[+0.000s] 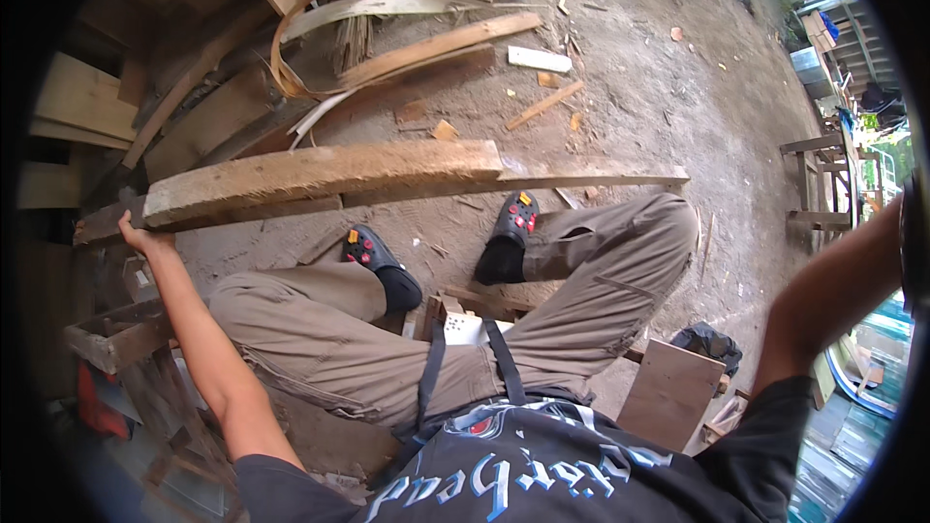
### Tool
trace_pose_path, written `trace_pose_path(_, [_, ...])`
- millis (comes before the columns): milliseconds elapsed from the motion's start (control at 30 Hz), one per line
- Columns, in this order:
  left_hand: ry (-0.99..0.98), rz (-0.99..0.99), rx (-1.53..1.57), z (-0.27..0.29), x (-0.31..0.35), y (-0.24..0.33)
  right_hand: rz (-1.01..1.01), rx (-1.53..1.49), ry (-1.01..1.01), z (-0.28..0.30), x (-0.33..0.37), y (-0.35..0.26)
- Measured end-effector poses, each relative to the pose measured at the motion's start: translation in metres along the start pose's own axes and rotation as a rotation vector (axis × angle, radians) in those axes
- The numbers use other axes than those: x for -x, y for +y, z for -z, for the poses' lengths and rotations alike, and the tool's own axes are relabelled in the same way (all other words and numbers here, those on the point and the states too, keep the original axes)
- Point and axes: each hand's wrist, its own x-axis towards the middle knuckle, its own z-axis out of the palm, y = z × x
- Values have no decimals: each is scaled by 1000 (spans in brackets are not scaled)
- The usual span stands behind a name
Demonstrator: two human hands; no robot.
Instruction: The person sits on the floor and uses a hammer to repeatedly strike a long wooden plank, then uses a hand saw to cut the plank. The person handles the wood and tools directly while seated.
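A thick, rough-sawn wooden plank (329,177) with a slight curve stretches across in front of me. It lies on or against a longer, thinner board (601,174) that sticks out to the right; whether they are joined I cannot tell. At the far left, my left hand (145,237) grips the plank stack near its end, thumb showing, with the other fingers partly hidden. My right arm (838,291) is raised at the right edge, and its hand lies outside the picture.
Offcuts and bent wood strips (378,10) pile up at the back left. A wooden crate-like frame (116,334) stands at the left. My clogs (515,218) rest on the dirt floor. A brown board (668,392) leans near my right side. Wooden stands (814,179) line the right.
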Motion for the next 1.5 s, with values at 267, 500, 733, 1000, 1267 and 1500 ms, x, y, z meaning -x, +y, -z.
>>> trace_pose_path(267, [47, -79, -4, 56, -1, -1, -1628, -55, -1096, -21, 395, -37])
trace_pose_path(500, [251, -60, -188, 97, -35, 7, -2119, -543, -685, 11, 370, -22])
trace_pose_path(733, [539, 119, -292, 111, -25, -6, -2085, -461, -729, 9, 382, -37])
trace_pose_path(1000, [207, 268, -192, 135, -10, 5, -2494, -959, -339, -2, 400, -24])
trace_pose_path(1267, [286, 166, -217, 99, -10, -19, -2185, -905, -136, -45, 462, -1])
trace_pose_path(1500, [460, 68, -226, 85, -24, -41, -2191, -855, -206, -63, 479, 0])
